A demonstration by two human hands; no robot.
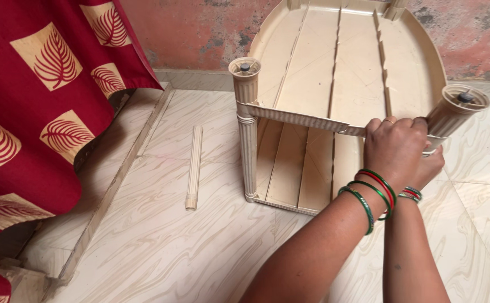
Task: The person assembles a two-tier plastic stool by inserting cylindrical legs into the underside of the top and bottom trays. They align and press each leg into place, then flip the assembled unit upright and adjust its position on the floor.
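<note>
I see both hands at the far corner of the beige ribbed plastic rack (334,84), tipped on its side on the marbled tile floor (172,252). Left hand (393,147) clamps the shelf edge; right hand (433,165), mostly hidden, wraps the fluted leg (452,115) — seating it, I judge. Loose beige post (193,167) lies well apart; fetching it would call for a free hand.

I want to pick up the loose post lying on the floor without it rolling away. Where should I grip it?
Probably around the middle of the loose beige post, coming from above with fingers across its width. It lies flat on the tiled floor, ribbed and slender, clear of the plastic rack and the red curtain, so both long sides look open.
</note>
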